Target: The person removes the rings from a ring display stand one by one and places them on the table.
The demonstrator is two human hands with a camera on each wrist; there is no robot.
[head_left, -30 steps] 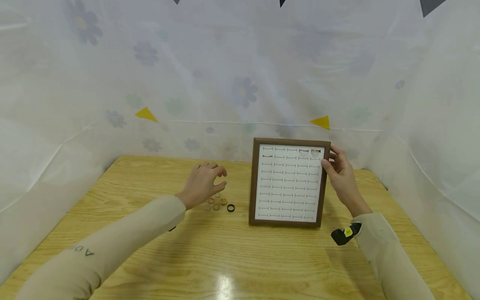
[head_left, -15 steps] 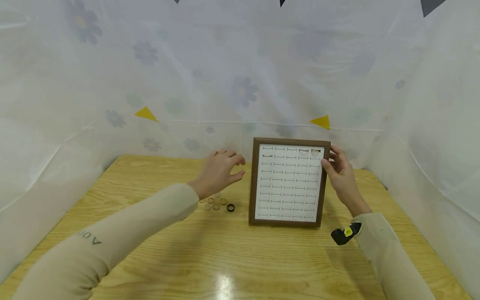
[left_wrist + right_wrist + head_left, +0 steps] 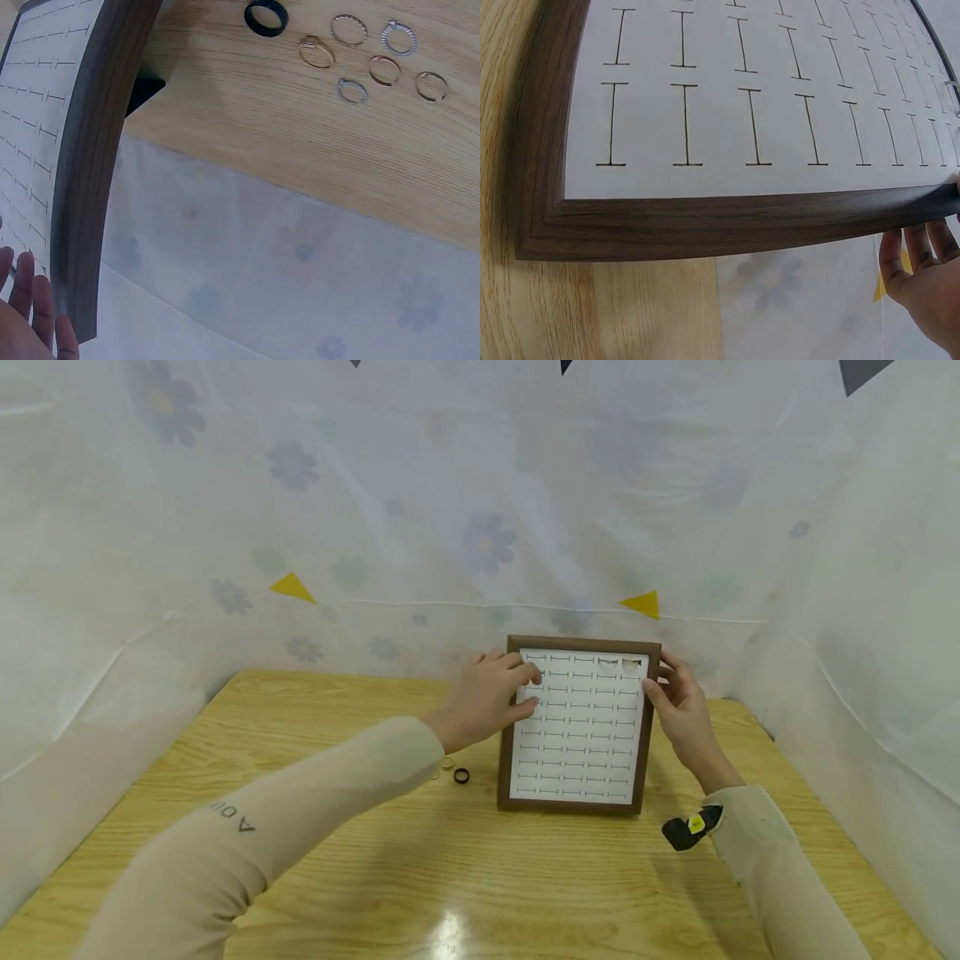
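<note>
Your left hand reaches in from 8 o'clock, forearm slanting up across the tabletop, and lies over the upper left corner of the framed ring board. Its fingers are curled at the white slotted face; whether they pinch a ring there is too small to tell. Your right hand comes in from 5 o'clock and grips the frame's right edge near the top, thumb on the front.

The board stands near the middle of the tabletop, toward 1 o'clock from centre. It is close to upright, with its face toward you, its long axis running 12 to 6 and its slots in level rows.

The left wrist view shows what the head view mostly hides under your sleeve: a black ring and six thin metal rings loose on the wood beside the frame's left edge. The right wrist view shows the frame's lower corner resting on the tabletop, with your fingertips behind the edge.
</note>
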